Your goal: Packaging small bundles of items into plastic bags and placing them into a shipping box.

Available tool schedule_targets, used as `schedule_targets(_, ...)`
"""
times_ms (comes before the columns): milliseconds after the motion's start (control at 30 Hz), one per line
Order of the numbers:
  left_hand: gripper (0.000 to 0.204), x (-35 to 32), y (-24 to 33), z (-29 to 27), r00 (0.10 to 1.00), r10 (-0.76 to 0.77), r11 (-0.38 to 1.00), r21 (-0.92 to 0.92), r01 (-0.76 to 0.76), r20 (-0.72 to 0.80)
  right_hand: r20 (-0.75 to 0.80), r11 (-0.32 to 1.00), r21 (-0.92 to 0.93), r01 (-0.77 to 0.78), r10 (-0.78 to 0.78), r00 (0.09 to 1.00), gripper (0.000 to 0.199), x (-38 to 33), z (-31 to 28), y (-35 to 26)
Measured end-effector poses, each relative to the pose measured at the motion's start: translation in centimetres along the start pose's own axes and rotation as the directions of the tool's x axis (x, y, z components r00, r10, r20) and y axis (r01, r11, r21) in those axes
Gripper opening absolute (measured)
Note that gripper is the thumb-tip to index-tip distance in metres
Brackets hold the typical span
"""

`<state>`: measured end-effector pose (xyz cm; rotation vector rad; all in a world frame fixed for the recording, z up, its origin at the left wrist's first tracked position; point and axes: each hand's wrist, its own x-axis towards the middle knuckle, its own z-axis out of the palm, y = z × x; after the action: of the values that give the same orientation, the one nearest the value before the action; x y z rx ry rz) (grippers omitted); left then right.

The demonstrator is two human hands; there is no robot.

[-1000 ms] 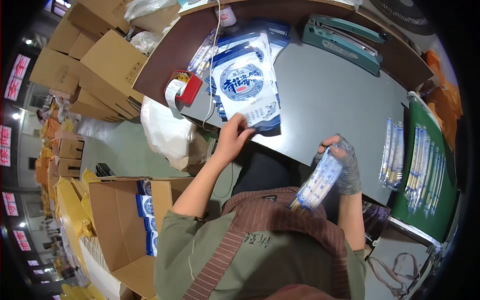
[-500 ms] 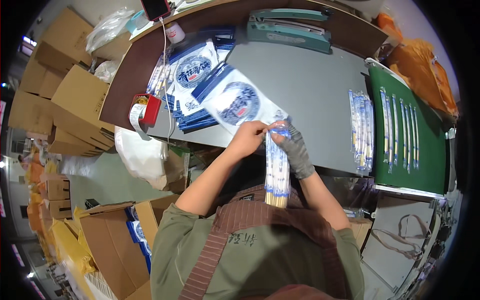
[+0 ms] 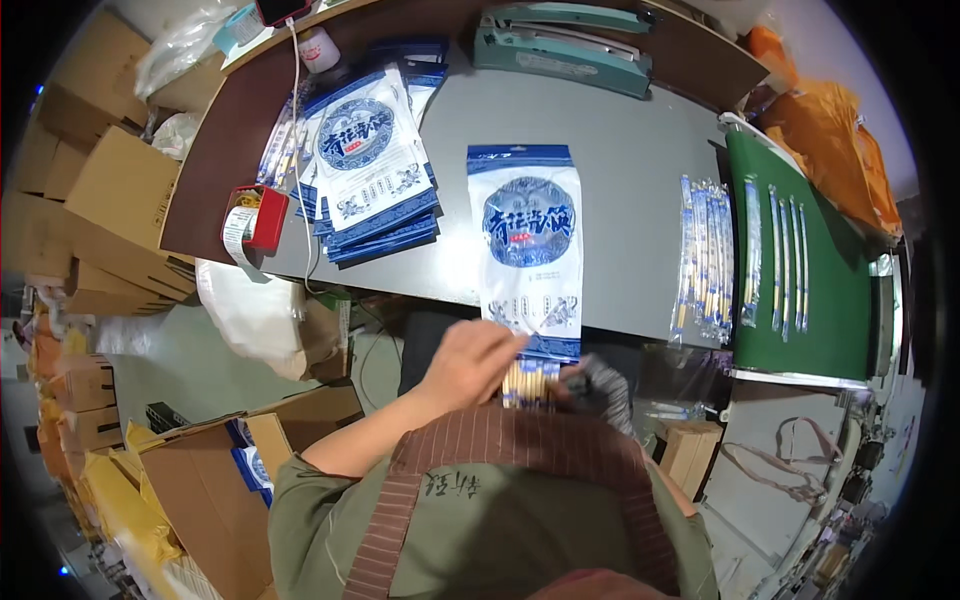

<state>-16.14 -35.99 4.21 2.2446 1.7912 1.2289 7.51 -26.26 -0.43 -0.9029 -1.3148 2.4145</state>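
A white-and-blue flat plastic bag (image 3: pixel 531 290) extends over the table's front edge, its near end toward me. At that end shows a bundle of wrapped chopsticks (image 3: pixel 530 380), pale sticks with blue-and-white bands, partly hidden by the bag and my apron. My left hand (image 3: pixel 465 362) is bare, its fingers closed on the bag's near left edge beside the bundle. My right hand (image 3: pixel 600 392), in a grey striped glove, closes around the bundle's right side; some of its fingers are hidden.
Similar bags lie in a stack (image 3: pixel 372 170) at the left. More wrapped chopsticks (image 3: pixel 706 260) lie at the table's right and on a green board (image 3: pixel 815 290). A teal bag sealer (image 3: pixel 560 55) stands at the back. A red box (image 3: pixel 262 218) and a white cable (image 3: pixel 297 140) are at left.
The bag, tilted and loose-looking before, now points straight away from me. The chopstick bundle has come down toward my body with both hands, its near ends partly behind the apron.
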Motion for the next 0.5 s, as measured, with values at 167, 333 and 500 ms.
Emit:
schedule_targets(167, 0.049, 0.4, -3.5, 0.9, 0.963, -0.251, 0.944, 0.195, 0.266, -0.098, -0.032, 0.307, -0.938, 0.16, -0.538, 0.843, 0.057, 6.0, 4.9, -6.6)
schedule_targets(333, 0.046, -1.8, -1.9, -0.7, 0.906, -0.423, 0.897, 0.13, 0.423, -0.029, 0.222, 0.024, -0.957, 0.289, -0.577, 0.786, 0.052, 5.2, 3.3, -5.4)
schedule_targets(500, 0.043, 0.3, 1.3, -4.2, 0.87, -0.439, 0.8, -0.343, 0.492, 0.224, 0.42, -0.181, -0.898, 0.402, -0.625, 0.658, 0.044, 1.7, 1.4, -4.8)
